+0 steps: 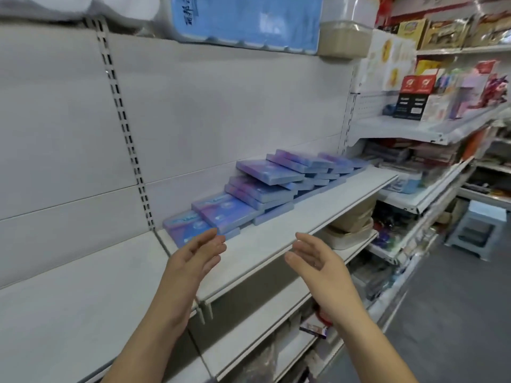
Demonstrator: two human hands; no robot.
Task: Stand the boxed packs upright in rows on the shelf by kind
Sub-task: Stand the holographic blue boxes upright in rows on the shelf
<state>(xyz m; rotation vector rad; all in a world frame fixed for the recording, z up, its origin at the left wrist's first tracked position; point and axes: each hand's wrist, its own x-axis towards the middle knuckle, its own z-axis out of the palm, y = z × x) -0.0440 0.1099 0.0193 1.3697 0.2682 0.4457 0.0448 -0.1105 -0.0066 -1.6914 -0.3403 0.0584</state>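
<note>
Blue-purple boxed packs (265,186) lie flat in leaning stacks at back of shelf (279,239), none upright yet. Left hand (193,261) & right hand (318,261) both released, palms facing, hovering near front edge, prob. poised to lift nearest pack.
</note>
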